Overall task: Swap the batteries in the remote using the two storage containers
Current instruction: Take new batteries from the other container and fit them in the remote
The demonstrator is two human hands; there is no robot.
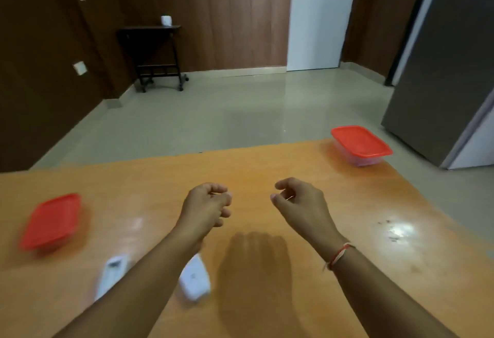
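Both hands hover above the orange table (267, 166) and hold nothing. My left hand (207, 208) is curled into a loose fist. My right hand (299, 202) is loosely curled, with thumb and fingers apart. A white remote (111, 275) lies on the table under my left forearm, blurred, with a grey patch near its far end. A second white piece (194, 280) lies just right of that forearm; I cannot tell what it is. One red-lidded container (52, 220) sits at the left, and another red-lidded clear container (359, 144) at the far right corner.
The table's far edge runs across the middle of the view, with tiled floor beyond. A grey cabinet (449, 70) stands at the right, close to the table corner. A dark side table (157, 54) stands against the wooden wall, and a white door (318, 17) is beyond.
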